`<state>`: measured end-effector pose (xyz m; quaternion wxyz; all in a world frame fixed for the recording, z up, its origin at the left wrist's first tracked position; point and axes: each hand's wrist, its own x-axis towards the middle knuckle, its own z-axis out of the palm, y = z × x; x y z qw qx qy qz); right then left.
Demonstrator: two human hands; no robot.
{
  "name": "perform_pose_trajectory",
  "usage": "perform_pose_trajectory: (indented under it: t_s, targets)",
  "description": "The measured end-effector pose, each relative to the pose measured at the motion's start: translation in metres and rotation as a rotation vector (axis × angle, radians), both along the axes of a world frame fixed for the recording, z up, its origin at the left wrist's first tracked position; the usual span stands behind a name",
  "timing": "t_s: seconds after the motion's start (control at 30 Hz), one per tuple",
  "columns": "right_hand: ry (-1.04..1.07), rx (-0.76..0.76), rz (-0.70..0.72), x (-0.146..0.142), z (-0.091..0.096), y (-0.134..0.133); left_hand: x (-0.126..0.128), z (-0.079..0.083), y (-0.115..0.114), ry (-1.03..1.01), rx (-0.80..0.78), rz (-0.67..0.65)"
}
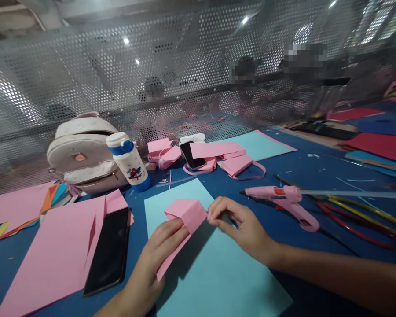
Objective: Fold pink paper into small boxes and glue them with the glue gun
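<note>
My left hand [158, 253] holds a folded pink paper piece [185, 215] from below, fingers wrapped along its side. My right hand [240, 224] pinches the paper's right edge with fingertips pressed together. Both hands work above a light blue sheet [218, 273] lying on the blue table. The paper is shaped like a small open box or bag, partly folded.
A black phone [109, 252] lies on pink sheets [53, 251] at left. A pink glue gun [284, 198] lies at right beside coloured rods [366, 215]. Behind stand a white bottle [129, 161], a white backpack [82, 152], several pink paper bags [218, 154] and a perforated metal screen [185, 66].
</note>
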<state>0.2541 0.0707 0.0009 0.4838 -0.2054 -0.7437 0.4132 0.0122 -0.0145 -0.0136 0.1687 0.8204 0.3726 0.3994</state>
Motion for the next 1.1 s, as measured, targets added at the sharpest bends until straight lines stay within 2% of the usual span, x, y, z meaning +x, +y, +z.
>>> perform_pose_trajectory:
  t_s: [0.1,0.3,0.43,0.57,0.77,0.93,1.1]
  targets:
    - [-0.006,0.076,0.028,0.001,0.002,-0.001,0.001,0.000,0.001,0.021,-0.017,-0.028]
    - [-0.071,0.388,0.012,0.003,0.013,0.006,0.006,0.005,-0.001,0.051,0.046,-0.053]
    - [-0.069,0.488,0.037,0.002,0.022,0.000,0.012,0.012,-0.002,0.066,0.074,-0.102]
    - [-0.068,0.530,0.068,0.002,0.026,-0.009,0.015,0.016,-0.004,0.050,0.057,-0.131]
    - [-0.082,0.540,0.070,0.004,0.024,-0.009,0.011,0.008,-0.006,-0.029,-0.020,-0.118]
    - [-0.089,0.494,0.062,0.005,0.019,-0.008,0.011,0.006,-0.006,-0.043,0.027,-0.107]
    - [-0.117,0.534,0.048,0.004,0.020,-0.010,0.011,0.005,-0.005,-0.046,0.043,-0.113]
